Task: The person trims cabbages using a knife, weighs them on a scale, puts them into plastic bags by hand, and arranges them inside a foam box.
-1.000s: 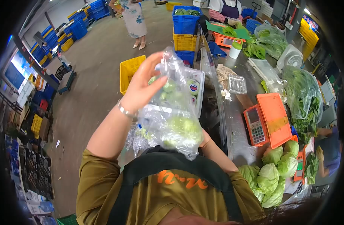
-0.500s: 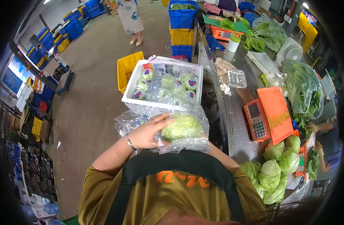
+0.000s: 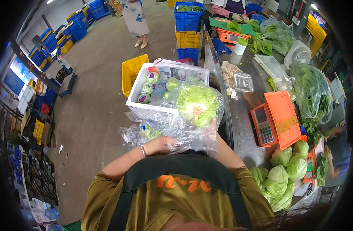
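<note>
A pale green head of lettuce (image 3: 197, 102) sits inside a clear plastic bag (image 3: 188, 134) in front of me, its cut stem end turned up toward me. My right hand (image 3: 214, 127) holds the lettuce from its right side and underneath; most of its fingers are hidden behind the bag. Lower down, my left hand (image 3: 163, 144) has its fingers closed on the loose plastic of the bag. Just beyond, a white foam box (image 3: 151, 106) contains several wrapped round heads with labels, partly covered by the bagged lettuce.
Right of me, a metal table (image 3: 244, 127) bears an orange scale (image 3: 282, 119), a pile of lettuces (image 3: 277, 181) and bagged greens (image 3: 311, 92). A yellow crate (image 3: 132, 73) stands behind the box, near stacked crates (image 3: 188, 38). Co-workers' hands (image 3: 328, 156) show at right.
The bagged lettuce has risen and tipped so its stem end shows. My left hand has left the lettuce's side and moved down onto the bag's plastic.
</note>
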A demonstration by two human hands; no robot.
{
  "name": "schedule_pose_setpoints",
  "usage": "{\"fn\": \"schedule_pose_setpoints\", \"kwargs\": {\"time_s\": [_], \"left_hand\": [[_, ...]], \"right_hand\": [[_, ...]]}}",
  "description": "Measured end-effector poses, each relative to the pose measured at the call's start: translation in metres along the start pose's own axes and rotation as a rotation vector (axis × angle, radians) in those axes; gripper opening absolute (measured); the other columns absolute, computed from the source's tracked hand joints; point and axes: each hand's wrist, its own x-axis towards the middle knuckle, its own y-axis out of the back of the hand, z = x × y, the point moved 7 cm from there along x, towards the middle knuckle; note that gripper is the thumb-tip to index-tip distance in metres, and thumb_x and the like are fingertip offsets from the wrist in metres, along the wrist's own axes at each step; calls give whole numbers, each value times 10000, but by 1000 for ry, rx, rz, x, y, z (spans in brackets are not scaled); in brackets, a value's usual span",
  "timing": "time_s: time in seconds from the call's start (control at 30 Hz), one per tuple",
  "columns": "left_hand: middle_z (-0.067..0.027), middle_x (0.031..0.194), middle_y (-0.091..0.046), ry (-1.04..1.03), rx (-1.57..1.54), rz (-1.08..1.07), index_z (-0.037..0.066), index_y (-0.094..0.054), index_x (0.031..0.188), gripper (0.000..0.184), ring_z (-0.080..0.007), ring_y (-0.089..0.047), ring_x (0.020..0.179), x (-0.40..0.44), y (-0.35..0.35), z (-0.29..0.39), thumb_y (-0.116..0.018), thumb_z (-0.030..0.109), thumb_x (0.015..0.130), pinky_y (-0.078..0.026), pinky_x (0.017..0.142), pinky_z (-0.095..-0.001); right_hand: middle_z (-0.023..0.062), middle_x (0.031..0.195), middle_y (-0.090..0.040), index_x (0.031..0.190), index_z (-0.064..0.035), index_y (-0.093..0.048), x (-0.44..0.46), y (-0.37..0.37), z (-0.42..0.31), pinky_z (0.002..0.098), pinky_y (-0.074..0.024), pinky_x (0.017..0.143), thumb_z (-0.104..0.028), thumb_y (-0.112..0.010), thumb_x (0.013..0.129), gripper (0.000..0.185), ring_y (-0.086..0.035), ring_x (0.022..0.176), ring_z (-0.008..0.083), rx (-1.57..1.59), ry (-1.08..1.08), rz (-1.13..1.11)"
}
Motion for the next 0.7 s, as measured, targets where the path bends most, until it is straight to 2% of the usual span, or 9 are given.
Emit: {"fn": "schedule_pose_setpoints", "kwargs": {"time_s": [0.1, 0.27, 0.37, 0.4, 0.5, 0.53, 0.63, 0.67, 0.7], "left_hand": [[-54, 964, -645, -136, -494, 320, 30, -632, 1016, 173, -140, -597, 869, -4, 52, -54, -589, 35, 848, -454, 819, -255], [-37, 979, -627, -304, 15, 601, 30, -620, 1028, 188, -74, -552, 881, -53, 110, -26, -605, 37, 841, -461, 776, -246], [-9, 943, -613, -250, -36, 380, 22, -586, 1045, 219, -56, -546, 862, -46, 64, 21, -620, 44, 830, -455, 747, -222], [-4, 1008, -564, -259, 9, 390, 33, -484, 1156, 396, -81, -524, 928, -39, 67, 9, -655, 70, 801, -446, 758, -230], [-25, 1106, -485, -415, 15, 549, 50, -379, 1224, 559, -131, -472, 1034, -38, 70, 32, -692, 112, 765, -424, 832, -280], [-67, 1295, -383, -443, 26, 455, 57, -262, 1335, 786, -197, -393, 1182, -32, 75, 20, -739, 190, 725, -364, 955, -351], [-90, 1412, -292, -446, -604, 323, 62, -182, 1402, 915, -231, -329, 1273, -22, 65, -12, -751, 253, 712, -295, 1035, -390], [-100, 1456, -242, -466, -720, 150, 73, -122, 1430, 942, -263, -303, 1305, -22, 53, -11, -714, 333, 744, -286, 1057, -409], [-101, 1446, -263, -443, -820, 146, 73, -143, 1425, 903, -268, -318, 1296, -21, 55, -21, -682, 370, 764, -293, 1053, -415]], "right_hand": [[165, 1299, -451, 1331, -26, -345, -5, -17, -6, 416, -424, 965, -265, -393, 935, 465, -502, 1143, 277, -9, -6, -50], [165, 1287, -465, 1323, -24, -359, -12, -47, -4, 415, -428, 961, -270, -399, 932, 465, -508, 1135, 277, -35, -58, -129], [166, 1280, -473, 1319, -22, -366, -11, -48, 16, 415, -430, 958, -274, -403, 930, 464, -512, 1130, 277, -104, -153, -57], [147, 1215, -535, 1278, -12, -425, -8, -30, 28, 401, -437, 953, -316, -427, 924, 468, -542, 1095, 259, -167, -239, 69], [129, 1179, -564, 1261, -18, -453, -15, 17, 47, 383, -440, 950, -339, -427, 926, 464, -561, 1069, 237, -44, -429, 333], [120, 1210, -547, 1277, -35, -441, -15, 6, 42, 372, -446, 940, -365, -433, 928, 480, -558, 1073, 220, -182, -418, 320], [121, 1217, -538, 1289, -53, -433, -27, -19, 43, 371, -452, 931, -414, -431, 925, 513, -553, 1078, 229, -407, -403, 357], [121, 1226, -528, 1303, -59, -411, -38, 10, 55, 379, -454, 922, -478, -391, 924, 565, -545, 1084, 252, -229, -502, 358], [120, 1223, -528, 1308, -59, -401, -44, 13, 54, 383, -456, 917, -492, -370, 925, 580, -548, 1076, 259, -241, -519, 401]]}}
